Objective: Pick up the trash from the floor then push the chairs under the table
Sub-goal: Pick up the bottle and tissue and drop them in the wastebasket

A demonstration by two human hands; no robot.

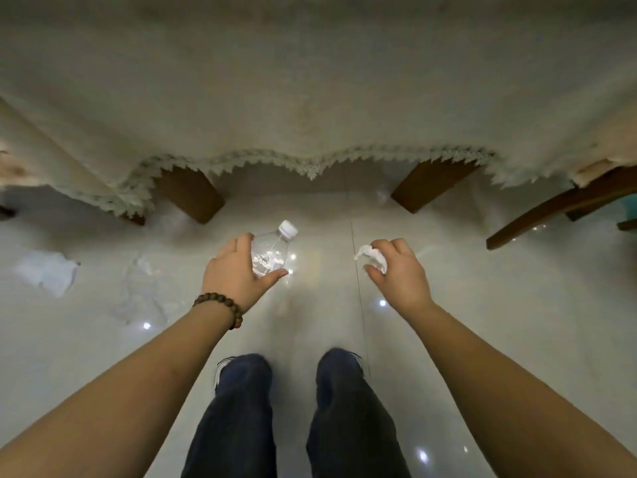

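- Bottle [272, 251], clear plastic, white cap: off the floor, clamped in the left hand [238, 270].
- Crumpled paper [374, 258]: closed inside the right hand [396, 270].
- Trash left on the floor [482, 322]: white wrapper [48, 274], clear plastic scrap [141, 288], both well to the left.
- Chair [558, 205], right: apparently not yet pushed under the table [310, 81].

We have one wide-angle view, worn on the head and tipped steeply down at the floor [448, 339]. It faces forward toward the draped counter [310, 98], with our arms and legs close beneath.
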